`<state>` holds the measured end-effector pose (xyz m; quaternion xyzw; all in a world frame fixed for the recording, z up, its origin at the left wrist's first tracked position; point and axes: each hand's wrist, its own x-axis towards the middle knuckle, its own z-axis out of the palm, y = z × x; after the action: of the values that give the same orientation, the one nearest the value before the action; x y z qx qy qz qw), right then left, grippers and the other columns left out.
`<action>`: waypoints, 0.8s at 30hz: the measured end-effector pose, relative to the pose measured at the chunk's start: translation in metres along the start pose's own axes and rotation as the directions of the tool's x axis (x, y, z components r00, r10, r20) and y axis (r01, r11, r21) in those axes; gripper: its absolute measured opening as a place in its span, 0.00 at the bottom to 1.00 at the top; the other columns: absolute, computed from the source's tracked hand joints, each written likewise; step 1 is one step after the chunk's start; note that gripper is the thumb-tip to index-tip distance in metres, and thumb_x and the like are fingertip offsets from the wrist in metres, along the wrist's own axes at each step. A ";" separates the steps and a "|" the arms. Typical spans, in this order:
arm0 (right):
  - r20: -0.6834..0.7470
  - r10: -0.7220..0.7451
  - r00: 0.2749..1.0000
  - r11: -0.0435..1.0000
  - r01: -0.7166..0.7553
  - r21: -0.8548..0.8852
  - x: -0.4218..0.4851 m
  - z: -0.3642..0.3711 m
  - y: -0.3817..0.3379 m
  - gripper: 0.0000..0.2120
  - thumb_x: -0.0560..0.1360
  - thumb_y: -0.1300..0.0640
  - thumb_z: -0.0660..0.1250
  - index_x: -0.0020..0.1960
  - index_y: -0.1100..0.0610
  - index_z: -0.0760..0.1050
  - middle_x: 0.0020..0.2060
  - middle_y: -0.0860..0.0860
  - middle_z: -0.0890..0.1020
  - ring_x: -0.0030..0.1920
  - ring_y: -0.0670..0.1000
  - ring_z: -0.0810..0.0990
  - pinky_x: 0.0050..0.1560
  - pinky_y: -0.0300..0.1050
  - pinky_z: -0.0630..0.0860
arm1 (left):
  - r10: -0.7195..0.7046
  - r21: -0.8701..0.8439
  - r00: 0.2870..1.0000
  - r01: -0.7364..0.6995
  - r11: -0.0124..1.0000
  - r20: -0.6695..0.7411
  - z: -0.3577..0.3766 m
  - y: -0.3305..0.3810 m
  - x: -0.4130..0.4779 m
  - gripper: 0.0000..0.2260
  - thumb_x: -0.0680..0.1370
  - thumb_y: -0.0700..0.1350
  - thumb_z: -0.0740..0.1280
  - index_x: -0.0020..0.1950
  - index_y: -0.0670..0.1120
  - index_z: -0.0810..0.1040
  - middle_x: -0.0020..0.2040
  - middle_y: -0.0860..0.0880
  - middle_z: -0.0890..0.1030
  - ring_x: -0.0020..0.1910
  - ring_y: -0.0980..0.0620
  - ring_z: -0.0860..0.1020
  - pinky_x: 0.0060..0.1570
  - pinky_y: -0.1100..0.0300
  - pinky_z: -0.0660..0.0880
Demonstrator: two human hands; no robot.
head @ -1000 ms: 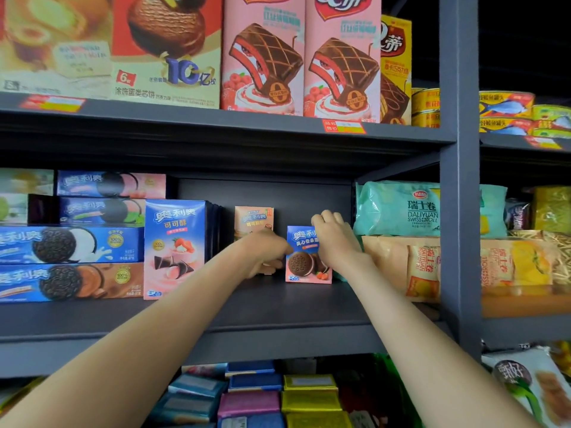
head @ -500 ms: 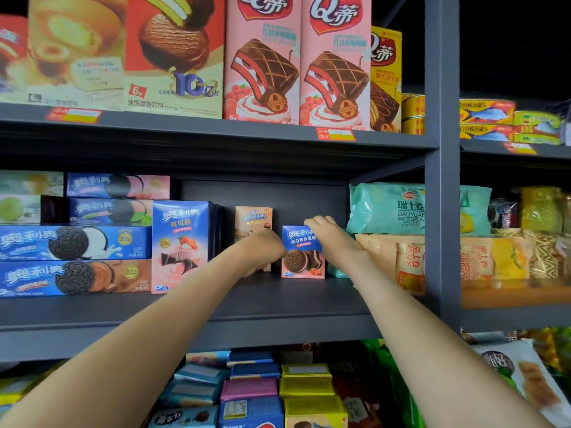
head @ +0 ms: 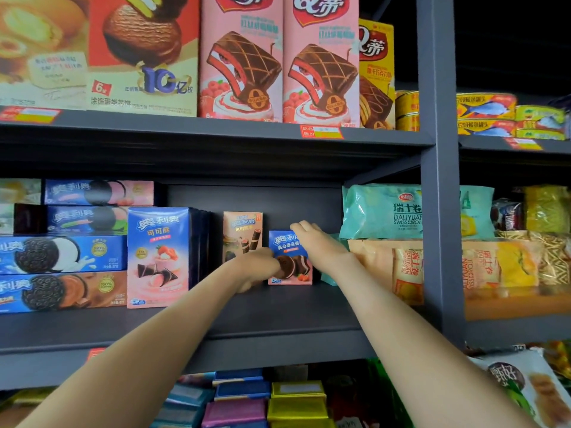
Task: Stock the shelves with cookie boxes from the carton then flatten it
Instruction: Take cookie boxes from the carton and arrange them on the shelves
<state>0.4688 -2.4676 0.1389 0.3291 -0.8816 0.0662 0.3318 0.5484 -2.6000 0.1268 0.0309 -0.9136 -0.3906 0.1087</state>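
A small blue cookie box (head: pixel 290 261) stands upright deep on the middle shelf (head: pixel 278 313), in front of a taller tan cookie box (head: pixel 242 231). My left hand (head: pixel 256 268) is curled at the blue box's lower left edge and grips it. Over the box's top right corner lies my right hand (head: pixel 319 244), fingers hooked over the top. The thumbs are hidden. The carton is out of view.
Stacked blue cookie boxes (head: pixel 61 254) and an upright blue-pink box (head: pixel 157 257) fill the shelf's left. Swiss-roll bags (head: pixel 383 211) sit to the right, beside a grey upright post (head: pixel 438 180). Big cake boxes (head: pixel 278 57) stand on the upper shelf, and small coloured boxes (head: pixel 265 403) lie below.
The blue box and both hands stay almost in place on the shelf. My right fingers have spread a little further over the box top.
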 end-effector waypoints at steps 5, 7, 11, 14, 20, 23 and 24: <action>-0.073 -0.015 0.997 0.997 0.009 -0.072 -0.002 0.000 -0.005 0.34 0.72 0.72 0.65 0.74 0.58 0.56 0.69 0.54 0.65 0.69 0.55 0.64 0.63 0.49 0.68 | 0.016 -0.046 0.999 -0.018 0.999 -0.048 0.000 -0.001 0.001 0.11 0.75 0.38 0.65 0.56 0.40 0.74 0.47 0.46 0.74 0.43 0.51 0.70 0.44 0.59 0.67; -0.124 -0.012 0.992 0.999 0.006 -0.052 -0.005 -0.006 -0.011 0.35 0.72 0.74 0.63 0.74 0.57 0.56 0.70 0.54 0.64 0.70 0.55 0.63 0.64 0.49 0.67 | 0.023 -0.084 0.994 -0.032 0.996 -0.109 -0.004 -0.001 -0.004 0.09 0.75 0.39 0.65 0.54 0.39 0.75 0.47 0.44 0.75 0.44 0.49 0.70 0.43 0.58 0.68; -0.176 0.001 0.984 0.996 0.014 0.084 -0.017 -0.026 -0.036 0.13 0.77 0.66 0.61 0.60 0.58 0.69 0.59 0.52 0.71 0.62 0.53 0.68 0.53 0.48 0.72 | 0.111 -0.071 0.944 -0.140 0.988 -0.311 -0.015 0.003 -0.029 0.04 0.75 0.38 0.61 0.42 0.44 0.73 0.40 0.44 0.74 0.40 0.48 0.71 0.39 0.60 0.67; -0.275 0.010 0.961 0.963 0.065 0.263 -0.041 -0.035 -0.068 0.07 0.78 0.63 0.60 0.55 0.59 0.71 0.54 0.52 0.74 0.57 0.52 0.70 0.52 0.46 0.69 | 0.233 0.081 0.842 -0.222 0.972 -0.487 -0.022 0.000 -0.065 0.09 0.77 0.40 0.61 0.55 0.45 0.77 0.47 0.49 0.79 0.44 0.51 0.75 0.39 0.65 0.68; -0.432 -0.062 0.900 0.842 0.280 0.461 -0.105 -0.028 -0.150 0.05 0.74 0.66 0.63 0.49 0.60 0.74 0.45 0.52 0.76 0.47 0.54 0.74 0.46 0.47 0.70 | 0.318 0.036 0.767 -0.359 0.932 -0.557 -0.024 -0.044 -0.160 0.06 0.74 0.40 0.65 0.42 0.51 0.77 0.36 0.56 0.79 0.37 0.57 0.77 0.39 0.72 0.71; -0.421 -0.093 0.902 0.791 0.323 0.519 -0.130 -0.016 -0.192 0.05 0.72 0.69 0.64 0.45 0.62 0.73 0.42 0.54 0.76 0.44 0.55 0.75 0.45 0.48 0.70 | 0.183 -0.157 0.833 -0.305 0.939 -0.522 -0.031 -0.085 -0.197 0.03 0.68 0.50 0.65 0.36 0.56 0.79 0.34 0.53 0.81 0.40 0.49 0.80 0.51 0.50 0.78; -0.411 -0.102 0.906 0.773 0.332 0.540 -0.138 -0.010 -0.206 0.04 0.71 0.68 0.64 0.45 0.62 0.73 0.42 0.54 0.76 0.44 0.56 0.75 0.44 0.49 0.71 | 0.155 -0.161 0.834 -0.278 0.947 -0.529 -0.032 -0.099 -0.211 0.04 0.66 0.53 0.64 0.36 0.57 0.78 0.35 0.52 0.82 0.40 0.48 0.81 0.51 0.46 0.78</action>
<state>0.6802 -2.5498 0.0389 0.5001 -0.6946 0.3602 0.3712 0.7580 -2.6616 0.0399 0.0160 -0.7976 -0.4572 0.3931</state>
